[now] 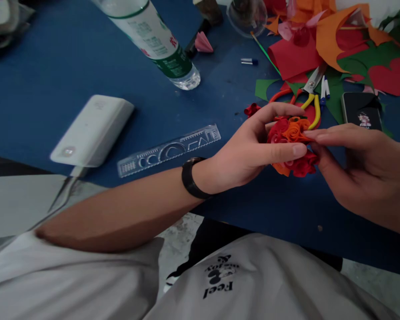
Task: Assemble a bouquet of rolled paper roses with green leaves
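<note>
A small bunch of red and orange rolled paper flowers (296,130) is above the blue table, right of centre. My left hand (253,149) is wrapped round it, the thumb across its front and the fingers behind. At its right side, the thumb and forefinger of my right hand (363,164) pinch the edge of an orange paper flower. Scissors (315,100) with yellow and red handles lie just behind the bunch. A loose dark red paper flower (252,110) lies left of them. The underside of the bunch is hidden.
Paper scraps (296,55), a phone (362,109) and pen caps (325,89) lie at the back right. A clear stencil ruler (170,150), a white power bank (91,129) with a cable, and a plastic bottle (156,42) lie to the left on the blue table (36,102).
</note>
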Available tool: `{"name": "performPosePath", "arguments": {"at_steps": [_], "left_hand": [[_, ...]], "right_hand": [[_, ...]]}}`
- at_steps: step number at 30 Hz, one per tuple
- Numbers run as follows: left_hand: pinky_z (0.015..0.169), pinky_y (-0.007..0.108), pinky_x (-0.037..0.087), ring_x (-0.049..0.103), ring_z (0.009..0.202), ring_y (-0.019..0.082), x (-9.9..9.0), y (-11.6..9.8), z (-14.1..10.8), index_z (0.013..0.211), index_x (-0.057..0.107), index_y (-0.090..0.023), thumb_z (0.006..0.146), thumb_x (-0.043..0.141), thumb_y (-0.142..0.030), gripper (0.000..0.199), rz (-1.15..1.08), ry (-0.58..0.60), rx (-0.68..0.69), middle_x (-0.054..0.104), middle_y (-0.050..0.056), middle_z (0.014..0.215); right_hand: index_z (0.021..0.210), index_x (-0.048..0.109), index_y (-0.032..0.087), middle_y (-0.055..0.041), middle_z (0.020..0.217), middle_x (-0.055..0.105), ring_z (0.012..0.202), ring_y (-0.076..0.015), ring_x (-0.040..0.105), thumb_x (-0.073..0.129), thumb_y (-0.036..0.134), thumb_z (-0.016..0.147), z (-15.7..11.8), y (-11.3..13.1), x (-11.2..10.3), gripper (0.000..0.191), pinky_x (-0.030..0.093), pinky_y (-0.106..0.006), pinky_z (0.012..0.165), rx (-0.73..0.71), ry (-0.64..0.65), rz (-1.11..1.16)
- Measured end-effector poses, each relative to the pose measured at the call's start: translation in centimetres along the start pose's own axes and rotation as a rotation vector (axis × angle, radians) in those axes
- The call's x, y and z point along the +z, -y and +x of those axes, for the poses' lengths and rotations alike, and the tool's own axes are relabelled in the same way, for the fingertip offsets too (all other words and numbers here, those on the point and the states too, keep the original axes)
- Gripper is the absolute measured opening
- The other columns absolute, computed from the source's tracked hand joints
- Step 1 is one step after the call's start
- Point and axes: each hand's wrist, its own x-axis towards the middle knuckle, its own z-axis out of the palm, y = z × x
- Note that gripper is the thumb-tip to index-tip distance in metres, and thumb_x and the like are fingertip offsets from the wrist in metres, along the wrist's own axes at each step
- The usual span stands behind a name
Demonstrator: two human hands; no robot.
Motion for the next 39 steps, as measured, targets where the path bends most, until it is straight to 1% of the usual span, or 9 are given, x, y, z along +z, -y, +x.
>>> {"name": "performPosePath", "arguments": {"at_steps": [4,12,17,19,22,28,31,34,39], "left_hand": [[0.099,0.037,0.080,0.092,0.106,0.023,0.2,0.0,0.0,0.133,0.074,-0.032,0.082,0.114,-0.050,0.067,0.005,-0.034,0.011,0.088,-0.003,0.115],[0.097,0.037,0.078,0.090,0.113,0.026,0.0,-0.3,-0.1,0.133,0.074,-0.029,0.082,0.113,-0.055,0.068,0.150,-0.076,0.071,0.087,0.001,0.119],[0.092,0.034,0.074,0.086,0.105,0.023,-0.9,0.4,0.2,0.131,0.077,-0.028,0.080,0.114,-0.054,0.068,0.247,-0.070,0.172,0.086,0.002,0.120],[0.094,0.035,0.073,0.085,0.109,0.023,-1.4,1.1,0.5,0.133,0.077,-0.028,0.080,0.114,-0.055,0.070,0.251,-0.042,0.201,0.086,0.003,0.127],[0.087,0.036,0.071,0.082,0.101,0.023,-1.8,1.7,0.7,0.135,0.077,-0.028,0.082,0.112,-0.057,0.070,0.217,0.031,0.203,0.085,0.003,0.117],[0.085,0.030,0.066,0.076,0.094,0.015,-1.3,0.7,0.2,0.130,0.080,-0.028,0.086,0.111,-0.038,0.055,0.148,0.023,0.178,0.081,-0.002,0.111],[0.087,0.033,0.068,0.079,0.098,0.019,-1.1,0.2,0.0,0.131,0.080,-0.029,0.086,0.111,-0.048,0.059,0.187,-0.012,0.148,0.081,-0.001,0.110],[0.089,0.035,0.071,0.084,0.105,0.023,-1.0,-0.1,0.0,0.132,0.080,-0.031,0.085,0.110,-0.059,0.063,0.218,-0.033,0.120,0.083,0.000,0.110],[0.093,0.035,0.074,0.085,0.108,0.024,-0.7,-0.6,0.0,0.125,0.082,-0.030,0.085,0.111,-0.058,0.057,0.212,-0.004,0.108,0.086,0.001,0.114]], "right_hand": [[0.123,0.088,0.041,0.0038,0.126,0.095,0.113,-0.0307,0.096,0.077,0.011,0.114,0.1,-0.1,0.4,0.033,0.082,-0.046,0.103,0.039,-0.024,0.015],[0.114,0.092,0.046,0.0075,0.111,0.095,0.095,-0.0311,0.095,0.084,0.016,0.106,0.3,-1.3,1.9,0.032,0.086,-0.048,0.089,0.047,-0.209,0.149],[0.105,0.090,0.034,0.0057,0.108,0.094,0.098,-0.0244,0.094,0.079,0.012,0.112,0.7,0.2,0.7,0.025,0.084,-0.040,0.092,0.319,-0.011,0.161],[0.106,0.088,0.029,0.0041,0.109,0.094,0.099,-0.0215,0.093,0.078,0.014,0.116,1.0,0.8,0.1,0.020,0.082,-0.036,0.093,0.354,0.050,0.117],[0.108,0.087,0.030,0.0041,0.110,0.095,0.100,-0.0230,0.094,0.076,0.018,0.120,1.4,0.8,-0.7,0.020,0.080,-0.039,0.093,0.232,0.102,0.012],[0.117,0.088,0.031,0.0012,0.120,0.096,0.110,-0.0270,0.095,0.069,0.027,0.126,1.9,-0.9,-1.5,0.021,0.075,-0.039,0.087,-0.101,0.207,-0.191],[0.118,0.087,0.037,0.0037,0.122,0.095,0.109,-0.0255,0.094,0.071,0.026,0.124,2.0,-1.3,-1.5,0.021,0.074,-0.036,0.083,-0.152,0.208,-0.201],[0.116,0.086,0.039,0.0043,0.118,0.094,0.109,-0.0246,0.093,0.073,0.026,0.123,2.3,-1.6,-1.4,0.019,0.076,-0.034,0.095,-0.199,0.185,-0.126],[0.116,0.085,0.039,0.0040,0.119,0.093,0.110,-0.0248,0.092,0.069,0.037,0.126,2.6,-1.9,-1.9,0.018,0.076,-0.035,0.103,-0.170,0.238,-0.066]]}}
